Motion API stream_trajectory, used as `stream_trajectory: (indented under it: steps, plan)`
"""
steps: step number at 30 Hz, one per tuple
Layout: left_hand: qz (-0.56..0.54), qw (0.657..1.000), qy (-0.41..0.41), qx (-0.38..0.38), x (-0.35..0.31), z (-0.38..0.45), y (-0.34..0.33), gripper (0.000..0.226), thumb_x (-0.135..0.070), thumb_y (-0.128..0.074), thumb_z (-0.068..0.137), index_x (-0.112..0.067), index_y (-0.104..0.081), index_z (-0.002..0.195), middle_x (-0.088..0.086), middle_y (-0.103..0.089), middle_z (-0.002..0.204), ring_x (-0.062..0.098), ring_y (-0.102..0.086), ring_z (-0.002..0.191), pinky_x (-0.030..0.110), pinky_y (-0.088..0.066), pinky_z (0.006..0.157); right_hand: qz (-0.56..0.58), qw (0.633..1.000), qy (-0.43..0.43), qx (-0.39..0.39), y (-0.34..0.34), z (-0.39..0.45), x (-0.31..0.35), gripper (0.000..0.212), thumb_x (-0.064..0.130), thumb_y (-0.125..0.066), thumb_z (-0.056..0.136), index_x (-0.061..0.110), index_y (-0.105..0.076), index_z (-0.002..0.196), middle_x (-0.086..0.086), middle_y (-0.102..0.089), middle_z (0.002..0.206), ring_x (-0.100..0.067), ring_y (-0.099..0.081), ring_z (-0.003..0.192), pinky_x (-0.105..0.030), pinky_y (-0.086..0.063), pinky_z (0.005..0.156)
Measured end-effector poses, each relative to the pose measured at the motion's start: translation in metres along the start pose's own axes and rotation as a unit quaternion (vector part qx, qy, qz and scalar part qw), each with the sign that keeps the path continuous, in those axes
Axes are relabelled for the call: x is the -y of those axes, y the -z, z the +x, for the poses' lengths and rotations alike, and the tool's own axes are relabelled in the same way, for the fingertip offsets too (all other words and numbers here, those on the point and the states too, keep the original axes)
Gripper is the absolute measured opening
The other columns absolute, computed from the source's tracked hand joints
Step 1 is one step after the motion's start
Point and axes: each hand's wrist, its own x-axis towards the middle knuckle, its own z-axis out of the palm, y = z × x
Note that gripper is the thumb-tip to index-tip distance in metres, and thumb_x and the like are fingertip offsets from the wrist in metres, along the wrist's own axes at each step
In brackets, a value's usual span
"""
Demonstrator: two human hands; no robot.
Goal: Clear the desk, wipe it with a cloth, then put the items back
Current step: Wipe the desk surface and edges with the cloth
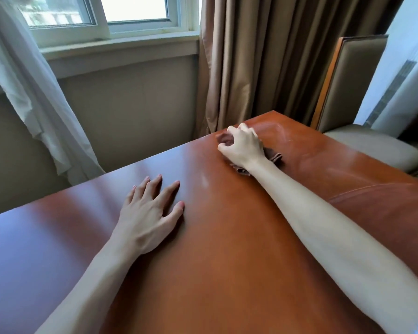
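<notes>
A right hand point(241, 145) is clenching a brown cloth point(273, 158) at the tabletop's point(227, 249) far corner while the left hand point(150, 213), fingers released, is bracing flat; overlapping, evenly pressed strokes would likely serve best.

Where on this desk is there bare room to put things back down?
Bare wood lies left of the left hand, and between it and the right arm. The right hand holds the cloth at the desk far corner; that corner is taken.
</notes>
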Motion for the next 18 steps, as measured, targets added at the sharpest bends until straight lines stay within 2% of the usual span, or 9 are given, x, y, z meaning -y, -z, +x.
stream_trajectory:
  steps: [5, 10, 13, 18]
  plan:
    - [-0.007, 1.000, -0.003, 0.010, -0.002, -0.003, 0.000, 0.076, -0.073, -0.011, 0.084, -0.047, -0.022, 0.155, 0.001, -0.014, 0.167, 0.022, -0.005, 0.154, 0.043, -0.005, 0.124, 0.025, 0.994, 0.100, 0.020, 0.037, -0.148, 0.018, 0.027, 0.046, -0.061, 0.082, 0.027, -0.065, 0.101, 0.005, -0.053, 0.100, -0.022, -0.051, 0.095, -0.035, -0.051, 0.081]
    - [-0.001, 1.000, -0.009, 0.018, -0.003, -0.004, 0.003, 0.075, -0.069, -0.013, 0.086, -0.044, -0.021, 0.156, 0.005, -0.013, 0.167, 0.025, -0.005, 0.154, 0.044, -0.005, 0.124, 0.048, 0.987, 0.144, 0.057, 0.076, -0.251, 0.026, 0.029, 0.050, -0.055, 0.080, 0.032, -0.062, 0.101, 0.015, -0.052, 0.107, -0.013, -0.048, 0.098, -0.026, -0.047, 0.081]
    - [-0.005, 1.000, -0.013, 0.017, -0.003, -0.004, 0.004, 0.076, -0.069, -0.013, 0.086, -0.043, -0.020, 0.157, 0.006, -0.012, 0.167, 0.025, -0.004, 0.154, 0.044, -0.004, 0.124, 0.052, 0.988, 0.133, 0.055, 0.072, -0.228, 0.023, 0.031, 0.054, -0.056, 0.080, 0.034, -0.064, 0.103, 0.015, -0.053, 0.105, -0.011, -0.050, 0.097, -0.030, -0.050, 0.081]
    - [-0.015, 1.000, -0.015, 0.004, -0.001, -0.003, 0.001, 0.069, -0.070, -0.015, 0.091, -0.046, -0.020, 0.156, 0.000, -0.011, 0.168, 0.019, -0.001, 0.154, 0.040, -0.005, 0.124, 0.026, 0.998, 0.052, -0.004, 0.028, -0.096, 0.002, 0.031, 0.052, -0.061, 0.081, 0.033, -0.069, 0.104, 0.000, -0.056, 0.101, -0.026, -0.055, 0.101, -0.040, -0.054, 0.086]
